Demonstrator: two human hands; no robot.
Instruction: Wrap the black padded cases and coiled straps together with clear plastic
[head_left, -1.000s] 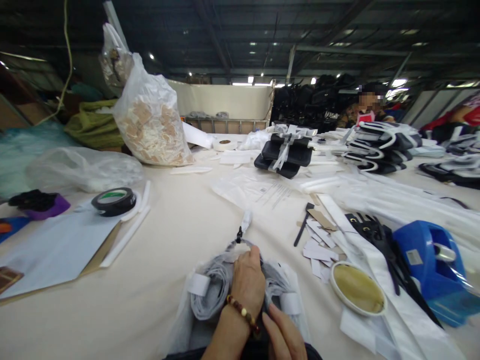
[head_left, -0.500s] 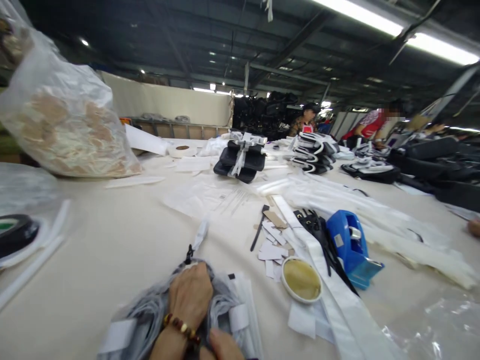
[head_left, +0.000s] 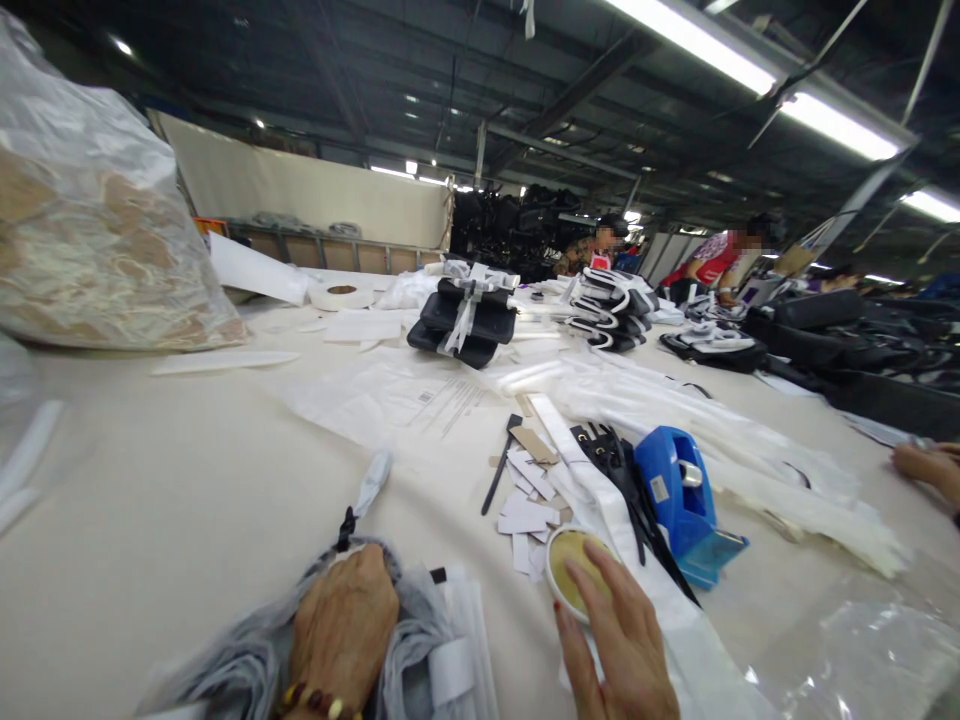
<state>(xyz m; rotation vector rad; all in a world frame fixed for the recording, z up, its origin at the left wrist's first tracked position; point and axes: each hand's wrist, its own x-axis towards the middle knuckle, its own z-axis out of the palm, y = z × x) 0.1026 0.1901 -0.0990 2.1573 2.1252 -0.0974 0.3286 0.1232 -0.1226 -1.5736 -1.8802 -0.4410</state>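
My left hand (head_left: 343, 628) lies closed over a grey bundle wrapped in thin plastic (head_left: 409, 650) at the near edge of the table; a black zip pull with a white tag (head_left: 365, 497) sticks out past the knuckles. My right hand (head_left: 616, 638) rests with its fingers spread on a small round white dish of yellowish paste (head_left: 564, 568). Several small white paper slips (head_left: 525, 500) and a thin black tool (head_left: 501, 465) lie just beyond the dish.
A blue tape dispenser (head_left: 684, 500) stands to the right of black straps (head_left: 619, 470) and long white strips (head_left: 592, 480). A large plastic bag of beige pieces (head_left: 90, 240) is at far left. Stacked black bags (head_left: 465, 320) sit farther back. Another person's hand (head_left: 926, 468) rests at the right edge.
The view has swung to the right. My right hand has come forward from the bundle onto the dish of paste. My left hand has stayed on the grey bundle.
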